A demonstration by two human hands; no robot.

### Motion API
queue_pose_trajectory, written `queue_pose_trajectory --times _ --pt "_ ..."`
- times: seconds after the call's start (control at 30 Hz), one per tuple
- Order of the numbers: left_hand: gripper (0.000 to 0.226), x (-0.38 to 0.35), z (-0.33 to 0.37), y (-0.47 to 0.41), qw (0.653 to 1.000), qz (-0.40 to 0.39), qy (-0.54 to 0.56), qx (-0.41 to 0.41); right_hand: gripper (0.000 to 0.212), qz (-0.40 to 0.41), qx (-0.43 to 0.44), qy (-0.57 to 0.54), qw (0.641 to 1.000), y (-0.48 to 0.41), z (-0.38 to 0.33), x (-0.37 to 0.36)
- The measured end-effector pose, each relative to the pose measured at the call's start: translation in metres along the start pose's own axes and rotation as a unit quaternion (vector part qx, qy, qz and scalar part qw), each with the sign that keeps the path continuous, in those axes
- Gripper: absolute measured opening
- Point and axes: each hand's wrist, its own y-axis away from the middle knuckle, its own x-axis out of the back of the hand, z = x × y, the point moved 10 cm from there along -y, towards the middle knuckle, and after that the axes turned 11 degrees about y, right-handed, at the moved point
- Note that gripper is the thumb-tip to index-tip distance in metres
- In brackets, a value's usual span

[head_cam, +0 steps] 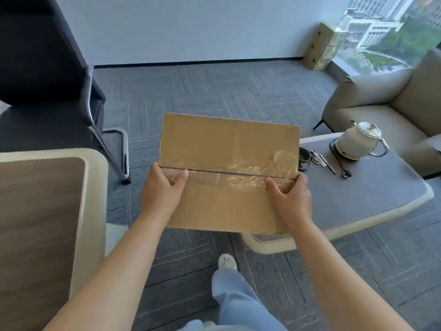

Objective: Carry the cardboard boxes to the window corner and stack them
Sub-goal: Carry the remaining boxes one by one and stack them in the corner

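The person holds a box [229, 149] out in front at about waist height, above the carpet [214, 91], in the gap between two tables. The box lies flat with its top facing the camera. A seam runs across the top from side to side, covered with clear, wrinkled tape.

The left hand [164, 192] grips the left edge of the box at the seam. Its thumb lies on top, pointing inward, and its fingers go round the edge and out of sight underneath. The right hand [291, 199] grips the right edge in the same way, thumb on top by the seam and fingers hidden below. Both forearms reach forward, bare.

In the far right corner, a stack [322, 46] of boxes stands on the floor between the wall and the window [386, 32], well apart from the held box.

To the right stands a low table [381, 187] with a white kettle [358, 142] on its base, a dark cup [304, 158] and some pens [327, 163]. Behind it is a beige armchair [381, 103]. At the left are a wood-topped table [43, 211] and a black chair [47, 68]. Below the box, a leg in light trousers ends in a white shoe [226, 260].
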Motion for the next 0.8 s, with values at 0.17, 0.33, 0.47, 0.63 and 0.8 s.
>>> queue_pose_trajectory --times 0.17,0.33,0.47,0.63,0.8 --pt "0.066 -0.004 0.013 -0.055 0.999 0.045 -0.007 0.022 0.064 -0.033 0.043 -0.003 0.999 -0.076 -0.041 -0.033" --pt "0.071 -0.014 0.039 -0.111 0.995 0.082 -0.024 0.042 0.066 -0.072 0.071 -0.012 0.995 -0.154 -0.083 -0.056" --pt "0.070 -0.018 0.049 -0.153 0.992 0.113 -0.014 0.061 0.064 -0.098 0.087 -0.010 0.991 -0.202 -0.116 -0.074" --pt "0.072 -0.015 0.046 -0.207 0.987 0.141 -0.007 0.074 0.070 -0.107 0.116 0.006 0.987 -0.253 -0.160 -0.101" --pt "0.068 -0.015 0.042 -0.282 0.987 0.147 -0.012 0.068 0.069 -0.108 0.111 0.019 0.988 -0.302 -0.198 -0.142"
